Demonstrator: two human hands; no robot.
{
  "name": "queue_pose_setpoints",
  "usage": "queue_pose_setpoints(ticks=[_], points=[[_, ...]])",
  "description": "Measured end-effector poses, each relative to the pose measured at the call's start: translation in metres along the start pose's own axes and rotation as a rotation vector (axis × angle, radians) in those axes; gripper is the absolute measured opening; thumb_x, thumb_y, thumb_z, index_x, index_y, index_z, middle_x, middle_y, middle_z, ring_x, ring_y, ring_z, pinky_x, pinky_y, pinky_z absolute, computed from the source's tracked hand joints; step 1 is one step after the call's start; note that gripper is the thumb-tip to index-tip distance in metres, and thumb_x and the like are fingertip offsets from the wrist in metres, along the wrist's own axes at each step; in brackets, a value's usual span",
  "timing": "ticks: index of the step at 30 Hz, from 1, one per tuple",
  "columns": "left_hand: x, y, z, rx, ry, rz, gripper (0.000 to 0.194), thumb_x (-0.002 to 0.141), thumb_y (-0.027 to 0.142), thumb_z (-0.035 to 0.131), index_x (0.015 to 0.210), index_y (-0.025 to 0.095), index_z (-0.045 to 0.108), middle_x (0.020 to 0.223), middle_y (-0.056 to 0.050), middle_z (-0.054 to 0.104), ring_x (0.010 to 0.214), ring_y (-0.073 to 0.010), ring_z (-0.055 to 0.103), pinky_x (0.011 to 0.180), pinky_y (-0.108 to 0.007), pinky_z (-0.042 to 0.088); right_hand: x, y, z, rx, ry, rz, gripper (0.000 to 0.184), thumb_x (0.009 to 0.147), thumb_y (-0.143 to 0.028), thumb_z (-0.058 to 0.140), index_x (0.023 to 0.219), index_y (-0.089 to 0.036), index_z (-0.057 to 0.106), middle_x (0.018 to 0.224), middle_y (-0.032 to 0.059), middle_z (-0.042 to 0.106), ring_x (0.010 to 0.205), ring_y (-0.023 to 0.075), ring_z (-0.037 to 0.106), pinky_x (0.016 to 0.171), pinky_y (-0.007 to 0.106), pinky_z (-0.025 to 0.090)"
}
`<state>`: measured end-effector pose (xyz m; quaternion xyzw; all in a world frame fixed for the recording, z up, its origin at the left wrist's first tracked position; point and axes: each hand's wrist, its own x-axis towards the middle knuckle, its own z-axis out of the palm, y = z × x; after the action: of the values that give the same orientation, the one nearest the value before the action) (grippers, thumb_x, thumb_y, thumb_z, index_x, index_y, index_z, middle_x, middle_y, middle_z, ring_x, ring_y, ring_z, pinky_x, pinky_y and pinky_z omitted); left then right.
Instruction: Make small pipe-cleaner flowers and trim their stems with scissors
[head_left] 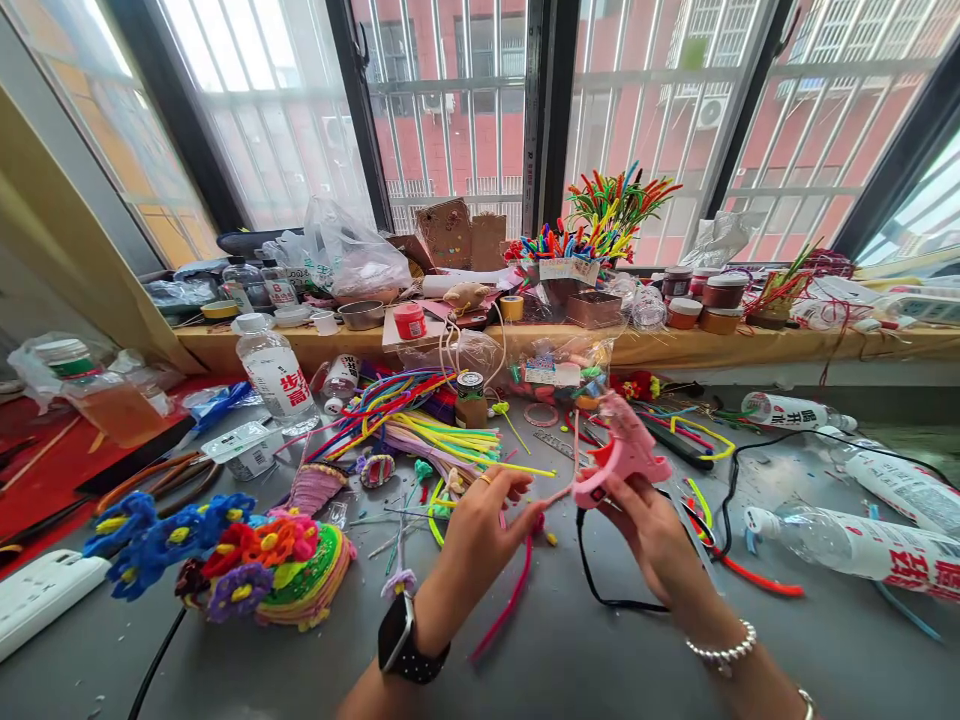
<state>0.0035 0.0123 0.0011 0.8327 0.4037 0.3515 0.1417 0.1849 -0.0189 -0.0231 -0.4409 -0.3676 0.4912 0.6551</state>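
Observation:
My left hand (480, 525), with a black watch at the wrist, is closed, thumb against fingers, on a pink pipe cleaner (557, 496) that points toward my right hand. Below these fingers a magenta pipe cleaner (516, 608) trails down to the table; whether it is held too, I cannot tell. My right hand (651, 535) wraps the handle of a pink hot glue gun (626, 445), whose black cord (589, 570) loops down to the tabletop. At the left sits a colourful pipe-cleaner basket of flowers (255, 565), with blue blooms sticking out sideways.
Behind my hands lies a bundle of loose pipe cleaners (442, 435). Several plastic bottles lie on the right, one a labelled bottle (862, 545). Another bottle (274, 370) stands at the left, beyond a white power strip (49, 600). Jars and bags crowd the window sill (315, 345).

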Motion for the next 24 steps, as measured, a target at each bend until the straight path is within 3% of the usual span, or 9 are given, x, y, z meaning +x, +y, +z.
queue_pose_setpoints(ticks=[3, 7, 11, 14, 19, 24], points=[[0.0, -0.002, 0.0, 0.091, -0.097, -0.056, 0.019, 0.08, 0.028, 0.04, 0.074, 0.018, 0.055, 0.069, -0.002, 0.058, 0.064, -0.0129, 0.054, 0.06, -0.024, 0.041, 0.012, -0.005, -0.028, -0.083, 0.133, 0.043, 0.03, 0.064, -0.044, 0.059, 0.079, -0.018, 0.056, 0.085, 0.0032, 0.062, 0.08, 0.0177, 0.057, 0.072, 0.028, 0.047], [-0.005, -0.002, 0.008, 0.234, -0.304, -0.118, 0.022, 0.077, 0.033, 0.044, 0.067, 0.018, 0.057, 0.067, -0.003, 0.061, 0.063, -0.0158, 0.056, 0.058, -0.025, 0.04, 0.023, -0.003, -0.054, -0.214, 0.178, 0.091, 0.027, 0.065, -0.044, 0.056, 0.072, -0.018, 0.055, 0.068, 0.0014, 0.061, 0.062, 0.015, 0.057, 0.057, 0.024, 0.045], [-0.007, -0.007, 0.012, 0.382, -0.478, -0.198, 0.023, 0.07, 0.039, 0.051, 0.069, 0.017, 0.058, 0.07, -0.006, 0.062, 0.068, -0.0216, 0.058, 0.057, -0.028, 0.041, 0.026, 0.008, -0.055, -0.484, 0.113, 0.093, 0.036, 0.069, -0.052, 0.044, 0.059, -0.018, 0.052, 0.055, 0.0001, 0.056, 0.051, 0.0138, 0.051, 0.053, 0.025, 0.04], [-0.007, -0.01, 0.013, 0.451, -0.561, -0.205, 0.019, 0.07, 0.034, 0.051, 0.075, 0.017, 0.057, 0.076, -0.007, 0.063, 0.073, -0.0234, 0.059, 0.058, -0.028, 0.042, 0.026, 0.014, -0.048, -0.492, 0.059, 0.112, 0.039, 0.066, -0.055, 0.044, 0.058, -0.018, 0.052, 0.054, 0.0005, 0.056, 0.048, 0.0137, 0.049, 0.049, 0.025, 0.038], [-0.01, -0.01, 0.013, 0.506, -0.591, -0.185, 0.015, 0.07, 0.017, 0.044, 0.076, 0.017, 0.057, 0.078, -0.008, 0.064, 0.072, -0.0212, 0.06, 0.058, -0.027, 0.042, 0.025, 0.013, -0.044, -0.485, 0.049, 0.108, 0.042, 0.065, -0.058, 0.044, 0.059, -0.017, 0.051, 0.055, 0.0014, 0.056, 0.048, 0.0142, 0.05, 0.049, 0.025, 0.039], [-0.007, -0.007, 0.006, 0.446, -0.539, -0.146, 0.021, 0.072, 0.034, 0.048, 0.066, 0.017, 0.058, 0.068, -0.006, 0.062, 0.067, -0.0217, 0.059, 0.054, -0.027, 0.041, 0.027, 0.007, -0.053, -0.485, 0.15, 0.051, 0.041, 0.069, -0.056, 0.039, 0.06, -0.018, 0.05, 0.058, 0.0025, 0.058, 0.052, 0.0151, 0.051, 0.054, 0.026, 0.04]])
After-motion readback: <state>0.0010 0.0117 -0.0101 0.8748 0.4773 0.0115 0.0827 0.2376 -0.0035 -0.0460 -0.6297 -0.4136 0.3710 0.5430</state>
